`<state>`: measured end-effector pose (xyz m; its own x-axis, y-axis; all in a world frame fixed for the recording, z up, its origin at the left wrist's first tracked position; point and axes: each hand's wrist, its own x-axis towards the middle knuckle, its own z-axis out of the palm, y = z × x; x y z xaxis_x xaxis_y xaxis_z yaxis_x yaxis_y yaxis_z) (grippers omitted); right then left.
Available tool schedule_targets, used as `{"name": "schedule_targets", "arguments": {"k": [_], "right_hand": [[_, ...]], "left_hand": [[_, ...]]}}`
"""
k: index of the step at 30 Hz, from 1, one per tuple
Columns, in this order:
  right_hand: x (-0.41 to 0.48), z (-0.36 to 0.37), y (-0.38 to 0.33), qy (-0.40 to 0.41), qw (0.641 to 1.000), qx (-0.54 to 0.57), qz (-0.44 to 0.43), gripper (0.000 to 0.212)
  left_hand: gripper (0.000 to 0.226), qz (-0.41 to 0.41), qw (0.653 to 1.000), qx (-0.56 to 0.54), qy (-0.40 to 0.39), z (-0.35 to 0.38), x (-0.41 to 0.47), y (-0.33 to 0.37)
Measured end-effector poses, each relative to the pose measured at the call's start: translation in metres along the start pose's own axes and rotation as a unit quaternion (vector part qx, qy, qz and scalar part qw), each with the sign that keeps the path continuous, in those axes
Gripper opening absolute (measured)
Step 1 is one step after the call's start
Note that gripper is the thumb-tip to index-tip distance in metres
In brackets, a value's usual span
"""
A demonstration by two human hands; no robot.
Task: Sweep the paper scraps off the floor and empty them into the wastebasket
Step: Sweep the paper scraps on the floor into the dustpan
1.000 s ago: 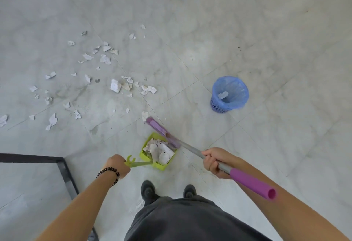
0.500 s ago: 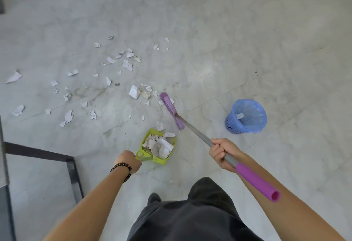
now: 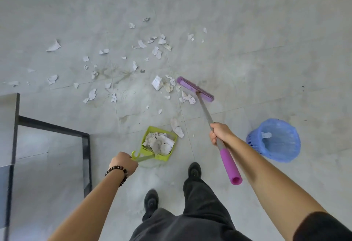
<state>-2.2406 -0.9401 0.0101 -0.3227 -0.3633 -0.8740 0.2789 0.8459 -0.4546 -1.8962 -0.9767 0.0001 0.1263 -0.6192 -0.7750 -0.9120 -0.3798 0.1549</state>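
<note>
Though the dustpan (image 3: 159, 143) is heaped, most scraps (image 3: 156, 50) litter the floor (image 3: 247, 31) — left hand (image 3: 123, 161) grips its handle, right hand (image 3: 219, 132) clasps the broom (image 3: 195, 89); the wastebasket (image 3: 274, 140) holds one piece.

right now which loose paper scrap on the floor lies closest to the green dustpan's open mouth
The white scrap touching the green plastic dustpan's upper right corner, just outside its rim. The other loose scraps lie farther up the floor, near the purple broom head or beyond.

open floor (image 3: 247, 31) ahead, black frame (image 3: 57, 126) left
</note>
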Motion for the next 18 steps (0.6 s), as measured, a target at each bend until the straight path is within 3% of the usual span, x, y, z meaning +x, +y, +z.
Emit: {"name": "schedule_targets", "arguments": {"k": [3, 7, 12, 18], "right_hand": [[0.042, 0.0, -0.017, 0.019, 0.995, -0.085, -0.037, 0.017], [0.074, 0.005, -0.023, 0.022, 0.984, -0.175, -0.038, 0.019], [0.045, 0.019, 0.01, -0.048, 0.962, -0.268, -0.001, 0.023], [-0.004, 0.015, 0.054, -0.072, 0.975, -0.205, 0.05, 0.018]], "left_hand": [[0.008, -0.015, 1.0, 0.003, 0.004, -0.001, 0.01, 0.018], [0.008, -0.025, 0.999, 0.031, 0.01, -0.001, 0.013, 0.03], [0.009, -0.027, 0.998, 0.055, 0.013, -0.003, 0.014, 0.024], [0.009, -0.003, 0.997, 0.071, -0.001, -0.012, 0.011, 0.027]]}}
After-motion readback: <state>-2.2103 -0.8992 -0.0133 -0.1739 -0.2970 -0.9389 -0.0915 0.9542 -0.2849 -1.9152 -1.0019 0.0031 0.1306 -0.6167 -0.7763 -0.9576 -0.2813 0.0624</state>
